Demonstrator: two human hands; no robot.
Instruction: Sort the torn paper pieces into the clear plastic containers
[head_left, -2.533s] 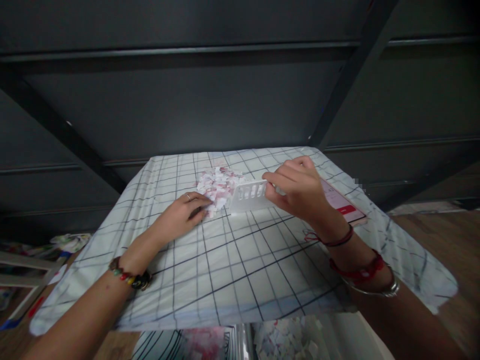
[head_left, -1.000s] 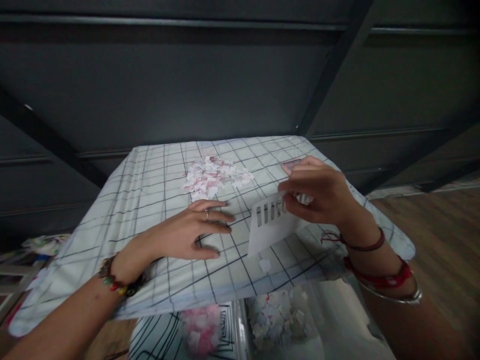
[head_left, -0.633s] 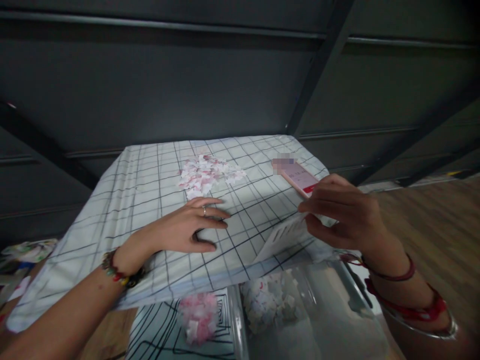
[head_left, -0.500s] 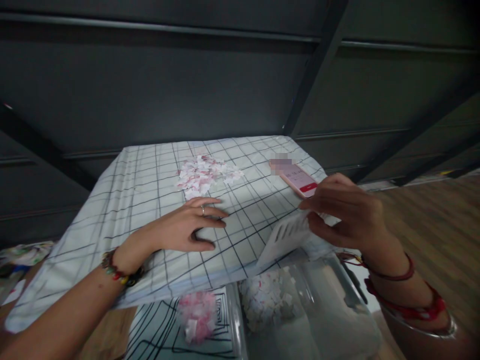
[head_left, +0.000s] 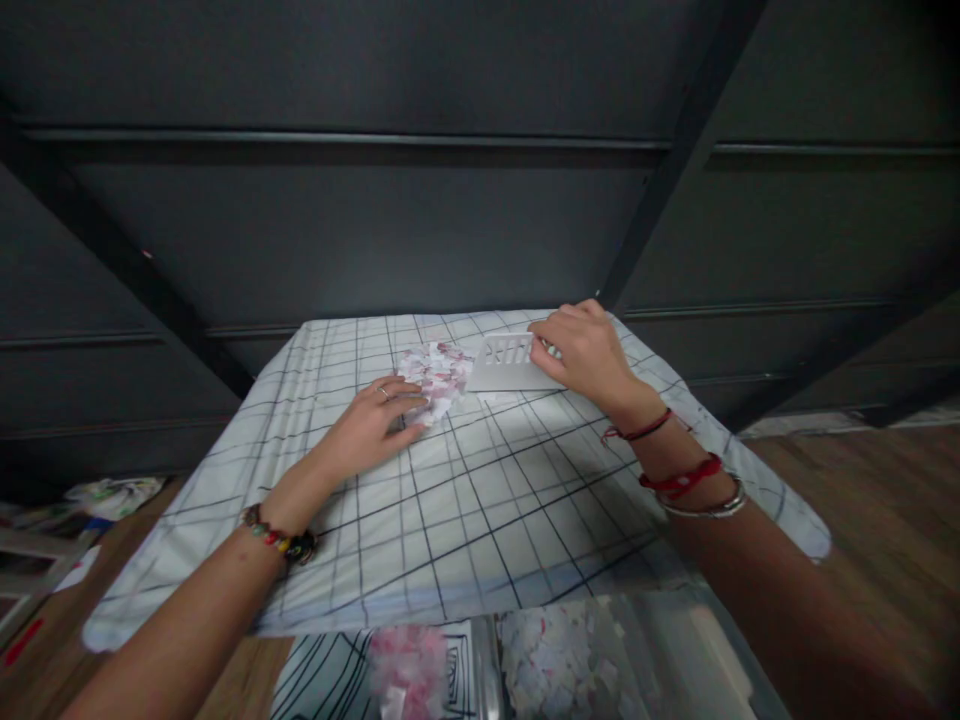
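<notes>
A loose heap of white and pink paper scraps (head_left: pixel 442 375) lies on the checked cloth toward the far side of the table. My left hand (head_left: pixel 379 425) rests at the heap's near left edge, fingers stretched and apart, holding nothing. In my right hand (head_left: pixel 581 350) is a white slotted plastic scraper (head_left: pixel 510 372), gripped by its upper right corner between thumb and fingers. Its long lower edge stands on the cloth, and its left end meets the right side of the heap. The phone is out of sight.
The checked cloth (head_left: pixel 480 500) covers the table, backed by a dark panelled wall (head_left: pixel 450 220). Below the near edge sit a clear plastic bin (head_left: pixel 712 650) with paper scraps (head_left: pixel 547 655) and a pink bundle (head_left: pixel 409 665). Wooden floor (head_left: pixel 885 470) shows at right.
My right hand has carried the scraper forward and left from the table's near right side to the heap. My left hand has moved up against the scraps. The camera view has tilted.
</notes>
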